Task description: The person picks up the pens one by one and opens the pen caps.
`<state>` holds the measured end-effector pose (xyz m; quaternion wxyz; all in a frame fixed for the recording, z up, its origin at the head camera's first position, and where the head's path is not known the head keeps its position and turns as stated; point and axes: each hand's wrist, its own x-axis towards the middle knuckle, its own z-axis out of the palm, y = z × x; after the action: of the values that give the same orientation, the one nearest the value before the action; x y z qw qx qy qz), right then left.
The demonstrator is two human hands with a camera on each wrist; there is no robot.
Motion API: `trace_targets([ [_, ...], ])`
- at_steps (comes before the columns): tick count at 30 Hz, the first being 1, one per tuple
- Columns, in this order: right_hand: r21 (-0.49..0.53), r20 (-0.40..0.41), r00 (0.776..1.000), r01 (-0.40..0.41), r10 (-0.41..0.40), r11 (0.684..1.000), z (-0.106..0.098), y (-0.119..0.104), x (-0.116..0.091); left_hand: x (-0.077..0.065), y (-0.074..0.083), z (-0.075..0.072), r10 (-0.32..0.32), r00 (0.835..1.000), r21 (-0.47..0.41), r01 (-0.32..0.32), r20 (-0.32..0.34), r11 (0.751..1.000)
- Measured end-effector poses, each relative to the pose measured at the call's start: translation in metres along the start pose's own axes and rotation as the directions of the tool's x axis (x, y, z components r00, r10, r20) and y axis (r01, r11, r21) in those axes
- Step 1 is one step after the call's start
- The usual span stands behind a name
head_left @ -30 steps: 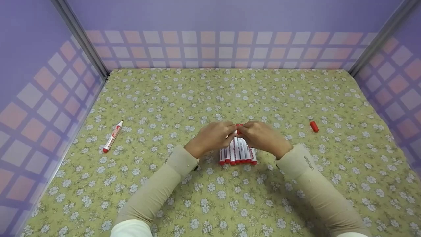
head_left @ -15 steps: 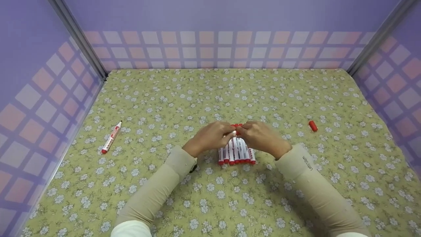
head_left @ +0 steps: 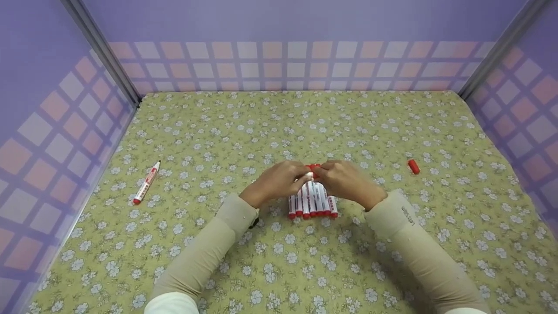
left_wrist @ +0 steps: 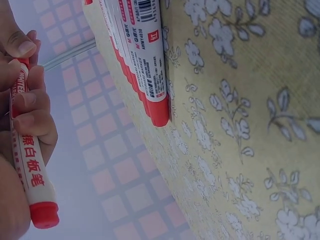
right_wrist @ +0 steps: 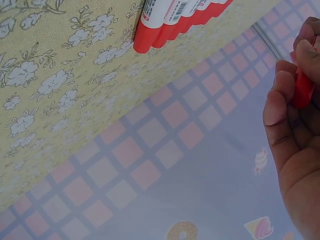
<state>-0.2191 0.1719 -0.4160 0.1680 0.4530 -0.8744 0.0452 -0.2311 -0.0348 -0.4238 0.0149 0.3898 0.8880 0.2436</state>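
My left hand point(head_left: 281, 181) grips a white whiteboard marker point(left_wrist: 32, 165) with a red end, its fingers curled round the barrel above the table. My right hand point(head_left: 346, 181) meets it from the other side and pinches the marker's red cap point(right_wrist: 302, 92). The hands' fingertips come together at that capped end. Just below and behind them lies a row of several whiteboard markers point(head_left: 313, 203), side by side, red ends toward me. In the head view the hands cover part of the row's far, red-capped ends.
An uncapped marker point(head_left: 147, 183) with a dark tip lies far to the left. To the right is a loose red cap point(head_left: 413, 166). Flowered cloth point(head_left: 279, 270) covers the table, and purple checked walls point(head_left: 279, 48) enclose the back and sides.
The head view has shifted slightly, so the table things sit a little further left in it. Both hands stay together on the marker in nearly the same pose.
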Motion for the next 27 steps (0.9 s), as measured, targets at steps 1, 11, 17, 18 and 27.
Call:
trace_targets([
  [1, 0.0, -0.003, 1.0, 0.002, -0.002, 1.0, 0.0, 0.0, 0.0, 0.0, -0.001, 0.0, 0.006, 1.0, 0.002, -0.005, -0.005, 1.0],
  [11, -0.028, -0.023, 1.0, -0.002, 0.001, 1.0, -0.001, 0.001, -0.001, -0.008, -0.01, -0.005, 0.014, 0.999, -0.001, -0.014, -0.035, 1.0],
  [17, -0.026, -0.015, 1.0, -0.022, 0.021, 0.999, 0.0, 0.001, -0.001, -0.015, -0.018, -0.01, 0.003, 0.999, -0.04, -0.005, -0.051, 0.999],
  [18, -0.025, -0.015, 1.0, -0.022, 0.022, 0.999, 0.0, 0.001, -0.001, -0.016, -0.019, -0.011, -0.001, 0.999, -0.044, -0.001, -0.053, 0.999],
  [27, -0.028, -0.019, 1.0, -0.025, 0.025, 0.999, 0.002, 0.002, -0.002, -0.032, -0.037, -0.021, -0.051, 0.996, -0.049, 0.047, -0.074, 0.998],
])
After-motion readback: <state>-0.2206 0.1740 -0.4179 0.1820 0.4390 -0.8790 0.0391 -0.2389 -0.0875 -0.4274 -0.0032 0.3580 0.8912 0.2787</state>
